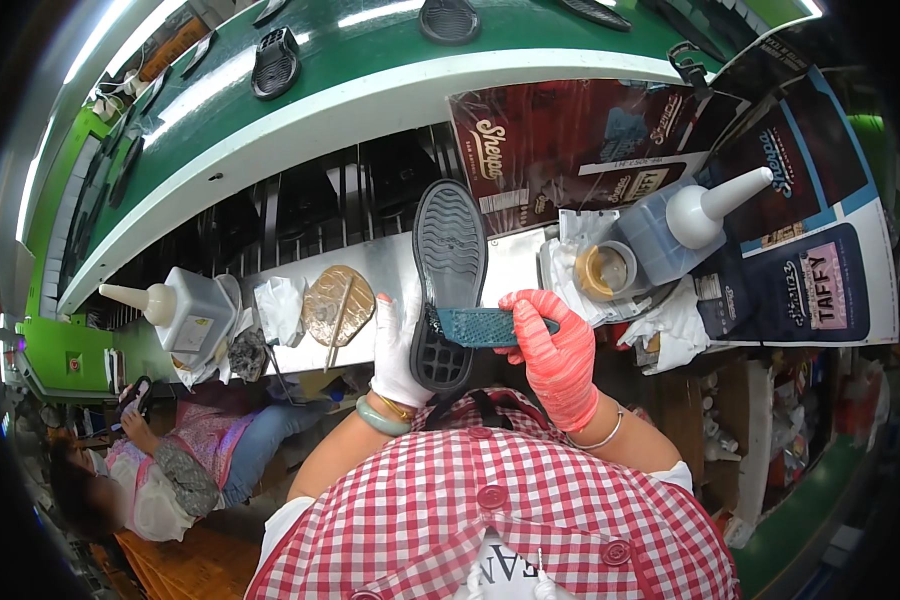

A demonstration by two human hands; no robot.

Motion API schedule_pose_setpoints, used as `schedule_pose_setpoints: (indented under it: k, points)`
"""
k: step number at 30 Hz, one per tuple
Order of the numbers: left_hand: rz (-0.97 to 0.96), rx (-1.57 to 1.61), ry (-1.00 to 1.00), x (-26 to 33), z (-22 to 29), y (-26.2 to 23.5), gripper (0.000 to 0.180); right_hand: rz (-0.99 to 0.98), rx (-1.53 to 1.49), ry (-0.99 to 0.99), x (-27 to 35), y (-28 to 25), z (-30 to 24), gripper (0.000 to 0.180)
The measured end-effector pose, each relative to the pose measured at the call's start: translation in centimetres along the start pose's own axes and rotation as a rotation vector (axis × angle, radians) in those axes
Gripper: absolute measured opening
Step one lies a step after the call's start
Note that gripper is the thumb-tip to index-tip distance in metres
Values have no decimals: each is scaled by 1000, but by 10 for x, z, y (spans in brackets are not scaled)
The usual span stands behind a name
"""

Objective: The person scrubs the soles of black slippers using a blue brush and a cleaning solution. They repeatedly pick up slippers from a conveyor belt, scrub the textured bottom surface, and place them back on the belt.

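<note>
A black shoe sole [449, 250] stands lengthwise before me, wavy tread at its far end and open square cells at the heel. My left hand [394, 345], in a white glove, grips its left edge near the heel. In a red-pink glove, my right hand [554, 350] pinches the right end of a teal flat-handled brush [482, 328]. The brush lies across the sole above the heel cells. Its dark left tip seems to touch the sole's left side; the contact is too small to make out. My left fingers are partly hidden behind the sole.
Squeeze bottles [192, 312] [678, 232] with white nozzles stand at both sides. By the left one is a round brown lid [339, 305] with a stick; an amber-lined cup [604, 270] sits at right. Beyond runs a green conveyor [370, 35] carrying soles. Another person [185, 450] sits at lower left.
</note>
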State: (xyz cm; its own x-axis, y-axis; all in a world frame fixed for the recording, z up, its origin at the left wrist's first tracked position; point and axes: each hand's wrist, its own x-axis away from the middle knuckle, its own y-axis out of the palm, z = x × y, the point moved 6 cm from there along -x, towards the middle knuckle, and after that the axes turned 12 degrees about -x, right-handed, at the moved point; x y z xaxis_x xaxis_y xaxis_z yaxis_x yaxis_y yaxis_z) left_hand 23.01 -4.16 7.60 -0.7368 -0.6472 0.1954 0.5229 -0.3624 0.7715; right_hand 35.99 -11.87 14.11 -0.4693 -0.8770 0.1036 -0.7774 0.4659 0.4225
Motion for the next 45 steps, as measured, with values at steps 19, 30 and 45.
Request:
schedule_pose_setpoints:
  k: [19, 30, 45]
  points:
    - [-49, 15, -139, 2, 0, 5, 79, -279, 189, 78, 14, 14, -11, 20]
    - [-84, -32, -437, 10, -14, 11, 88, -537, 314, 418, -4, 35, -36, 27]
    - [-290, -247, -713, -8, -33, 9, 84, -677, 465, 528, -16, 52, -35, 26]
